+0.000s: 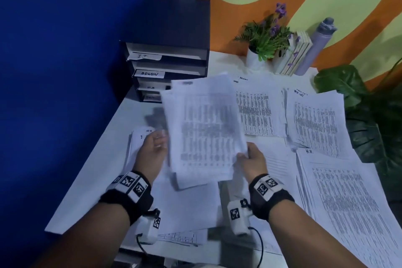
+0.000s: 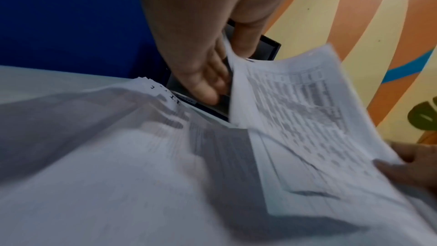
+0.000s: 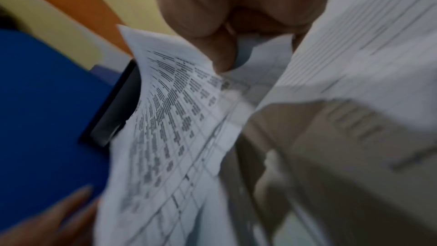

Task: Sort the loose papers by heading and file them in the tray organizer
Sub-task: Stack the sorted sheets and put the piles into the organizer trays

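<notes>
Both hands hold a stack of printed sheets point(image 1: 204, 128) up over the white table point(image 1: 104, 159). My left hand point(image 1: 159, 141) pinches its left edge between thumb and fingers point(image 2: 205, 85). At the lower right corner my right hand point(image 1: 243, 155) grips it, thumb point(image 3: 222, 53) on top. The black tray organizer point(image 1: 167, 50) stands at the back left, its shelves labelled IT, ADMIN and two lower ones I cannot read. Sorted piles lie flat: ADMIN pile point(image 1: 256, 111), a pile headed PRODUCT point(image 1: 315, 119), HR pile point(image 1: 339, 191), and a small pile point(image 1: 139, 135) under my left hand.
More loose sheets point(image 1: 189, 202) lie below the held stack near the front edge. A potted plant with purple flowers point(image 1: 265, 37), a white wooden block point(image 1: 293, 54) and a grey bottle point(image 1: 315, 45) stand at the back right. A large leafy plant point(image 1: 369, 119) borders the right side.
</notes>
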The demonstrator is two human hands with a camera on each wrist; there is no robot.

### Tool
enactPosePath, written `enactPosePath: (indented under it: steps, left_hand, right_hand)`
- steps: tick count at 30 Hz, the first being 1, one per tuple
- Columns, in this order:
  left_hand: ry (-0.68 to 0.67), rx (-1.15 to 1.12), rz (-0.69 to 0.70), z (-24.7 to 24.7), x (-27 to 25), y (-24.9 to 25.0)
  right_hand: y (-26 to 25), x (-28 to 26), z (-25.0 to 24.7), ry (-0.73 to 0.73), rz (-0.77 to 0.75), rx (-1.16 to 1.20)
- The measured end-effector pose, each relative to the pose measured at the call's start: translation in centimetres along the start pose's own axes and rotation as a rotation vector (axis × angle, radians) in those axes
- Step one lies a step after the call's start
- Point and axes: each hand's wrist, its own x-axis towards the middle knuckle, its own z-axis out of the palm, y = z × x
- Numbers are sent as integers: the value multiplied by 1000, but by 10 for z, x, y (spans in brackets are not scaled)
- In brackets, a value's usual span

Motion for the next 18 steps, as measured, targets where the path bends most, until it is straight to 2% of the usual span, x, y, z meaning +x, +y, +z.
enactPosePath:
  steps: [3,5,7,11,18]
  left_hand:
    - [89,293,-76,-5,3,-19]
    - [88,596,-180,-11,0,-32]
    - [42,786,-257,-13,-8,-40]
    - [10,916,-313,-13,-18,-53]
    - [78,1015,-389,-12,-20,-60]
  right_hand:
    - [9,31,-31,269,30,-85]
    - [10,55,-53,346,65,-83]
    - [6,80,-71,393,88,-91]
    - [-13,124,-91,379,108,-124]
    - [-25,167,-91,301,112,-239]
